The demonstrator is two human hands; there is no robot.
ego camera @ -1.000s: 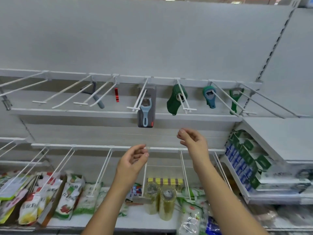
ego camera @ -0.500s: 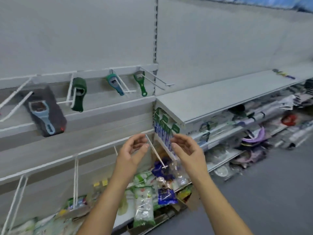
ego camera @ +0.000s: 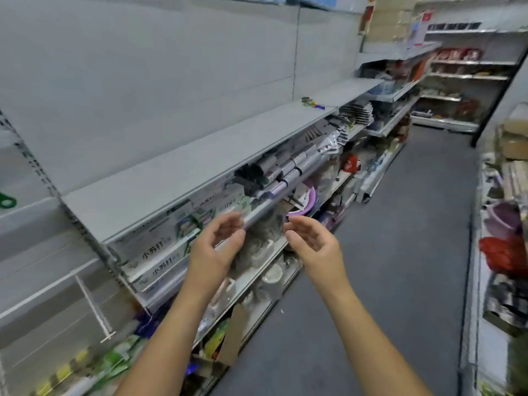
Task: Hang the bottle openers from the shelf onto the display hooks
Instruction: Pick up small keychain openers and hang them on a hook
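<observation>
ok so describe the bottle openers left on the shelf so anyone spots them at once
Take the long grey shelf along the left wall, above the boxes. Near its far end, by the back panel, lies a small heap of bottle openers, the only green, yellow and blue spot on it.

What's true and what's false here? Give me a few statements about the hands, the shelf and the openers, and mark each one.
1. The left hand and right hand hold nothing. True.
2. The openers lie right beside the hands. False: the small pile sits far along the shelf, well beyond both hands.
3. A green opener shows at the left edge of the view. True.
4. The right hand grips a hook. False: its fingers are loosely curled and touch nothing.
</observation>
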